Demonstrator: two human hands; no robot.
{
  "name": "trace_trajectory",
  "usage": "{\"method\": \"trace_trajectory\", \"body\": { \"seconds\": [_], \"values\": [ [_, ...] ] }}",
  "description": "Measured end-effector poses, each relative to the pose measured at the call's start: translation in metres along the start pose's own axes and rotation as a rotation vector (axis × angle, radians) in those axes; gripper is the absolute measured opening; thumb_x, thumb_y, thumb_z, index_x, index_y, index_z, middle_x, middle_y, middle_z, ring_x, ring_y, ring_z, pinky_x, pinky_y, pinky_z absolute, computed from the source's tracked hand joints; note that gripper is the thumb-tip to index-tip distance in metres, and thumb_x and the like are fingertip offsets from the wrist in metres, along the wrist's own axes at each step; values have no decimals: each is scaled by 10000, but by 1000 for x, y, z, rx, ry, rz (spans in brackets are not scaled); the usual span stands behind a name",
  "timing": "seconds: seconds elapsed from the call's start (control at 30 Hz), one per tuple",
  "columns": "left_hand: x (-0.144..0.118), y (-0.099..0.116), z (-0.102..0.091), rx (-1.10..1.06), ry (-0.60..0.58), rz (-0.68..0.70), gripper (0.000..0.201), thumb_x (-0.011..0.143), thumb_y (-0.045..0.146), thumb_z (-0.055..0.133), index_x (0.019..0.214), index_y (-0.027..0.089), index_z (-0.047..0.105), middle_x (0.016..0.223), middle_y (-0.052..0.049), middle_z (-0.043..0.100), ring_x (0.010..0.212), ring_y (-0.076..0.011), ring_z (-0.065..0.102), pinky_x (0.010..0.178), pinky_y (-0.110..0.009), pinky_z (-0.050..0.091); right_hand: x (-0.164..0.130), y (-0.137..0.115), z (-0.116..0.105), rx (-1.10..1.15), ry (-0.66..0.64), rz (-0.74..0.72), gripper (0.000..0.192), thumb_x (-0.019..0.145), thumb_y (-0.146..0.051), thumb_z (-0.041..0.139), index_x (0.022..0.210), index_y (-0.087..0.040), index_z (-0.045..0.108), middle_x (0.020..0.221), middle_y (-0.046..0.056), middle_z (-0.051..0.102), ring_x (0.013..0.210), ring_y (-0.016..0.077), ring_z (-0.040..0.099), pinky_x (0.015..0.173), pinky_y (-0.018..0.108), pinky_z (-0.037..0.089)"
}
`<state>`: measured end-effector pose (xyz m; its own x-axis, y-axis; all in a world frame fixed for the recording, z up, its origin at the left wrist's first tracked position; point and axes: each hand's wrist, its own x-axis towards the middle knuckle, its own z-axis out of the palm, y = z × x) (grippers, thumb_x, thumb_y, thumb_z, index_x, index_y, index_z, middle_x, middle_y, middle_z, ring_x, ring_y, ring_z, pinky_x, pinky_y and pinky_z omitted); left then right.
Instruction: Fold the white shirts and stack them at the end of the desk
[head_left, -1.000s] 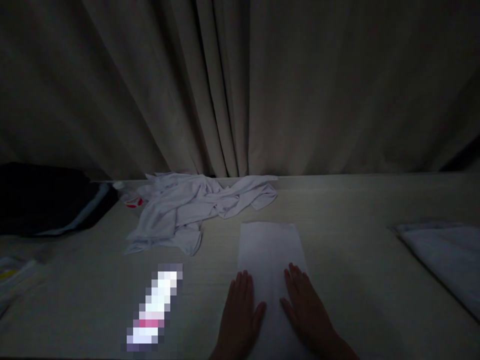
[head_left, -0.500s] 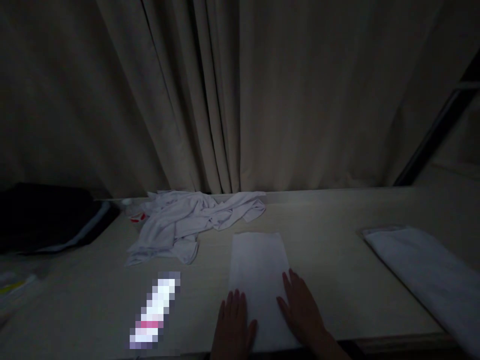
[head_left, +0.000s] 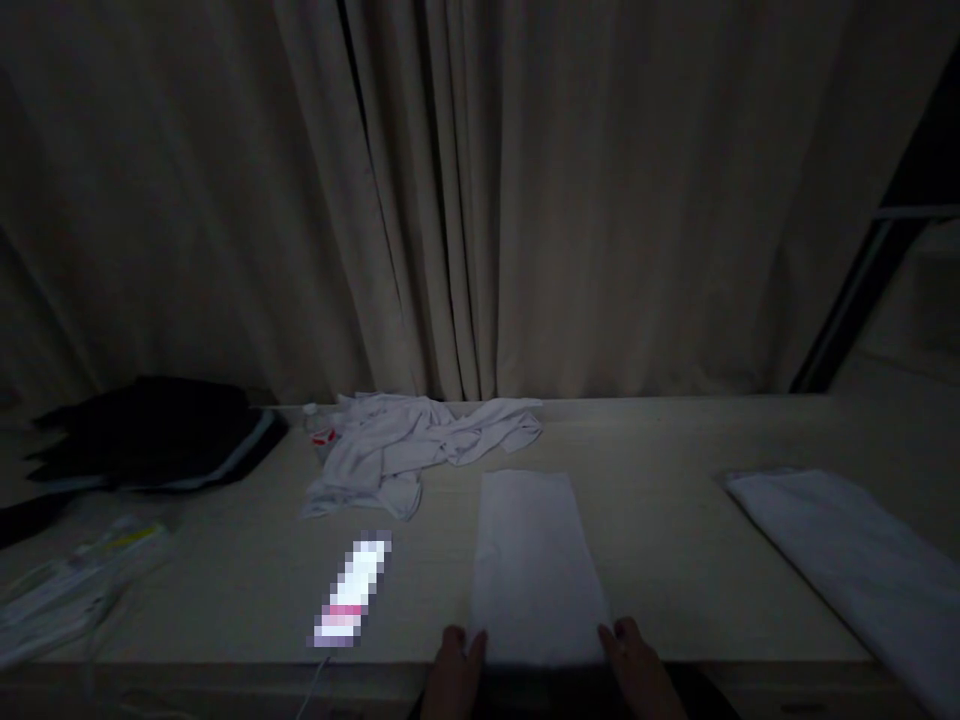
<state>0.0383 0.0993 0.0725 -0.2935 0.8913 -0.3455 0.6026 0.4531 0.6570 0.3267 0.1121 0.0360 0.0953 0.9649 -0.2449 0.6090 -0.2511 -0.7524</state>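
A white cloth [head_left: 536, 560], folded into a long flat rectangle, lies on the table with its short near end at the front edge. My left hand [head_left: 456, 668] pinches its near left corner between thumb and curled fingers. At the near right corner, my right hand [head_left: 634, 660] grips the cloth the same way. Both hands are dim and their fingertips are partly hidden. Beyond the cloth, to the left, spreads a crumpled white garment [head_left: 390, 450].
A lit phone-like screen [head_left: 351, 590], pixelated, with a cable, lies left of the cloth. Farther left are a dark clothing stack [head_left: 165, 435], a plastic bottle [head_left: 321, 432] and clear plastic bags [head_left: 82, 590]. More folded white cloth [head_left: 847, 545] lies right. A curtain [head_left: 600, 200] hangs behind.
My hands have moved from lying flat on the cloth back to its near corners, where the fingers have closed. The view has shifted left, showing more of the plastic bags.
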Motion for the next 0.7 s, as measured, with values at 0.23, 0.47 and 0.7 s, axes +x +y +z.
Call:
{"method": "trace_trajectory", "body": {
  "seconds": [0.23,0.47,0.7],
  "values": [
    [-5,-11,6,-190,-1,14,151,770,327,487,724,182,485,789,-69,623,820,-216,613,787,-340,471,-4,12,6,430,-9,203,513,678,-669,444,909,-214,396,648,0,579,401,166,569,381,269,403],
    [-25,-11,-14,-564,-89,-101,250,780,419,491,880,191,500,811,-33,625,739,-193,637,598,-334,550,-40,9,1,716,-177,260,586,599,-611,632,983,-193,489,603,11,622,439,147,583,403,224,392],
    [-44,-21,-27,-1378,15,-322,160,814,293,504,938,213,567,930,-37,680,825,-153,670,793,-307,536,-78,-34,40,902,-486,296,550,620,-579,622,987,-179,531,686,36,665,475,124,597,420,193,378]
  ]
}}
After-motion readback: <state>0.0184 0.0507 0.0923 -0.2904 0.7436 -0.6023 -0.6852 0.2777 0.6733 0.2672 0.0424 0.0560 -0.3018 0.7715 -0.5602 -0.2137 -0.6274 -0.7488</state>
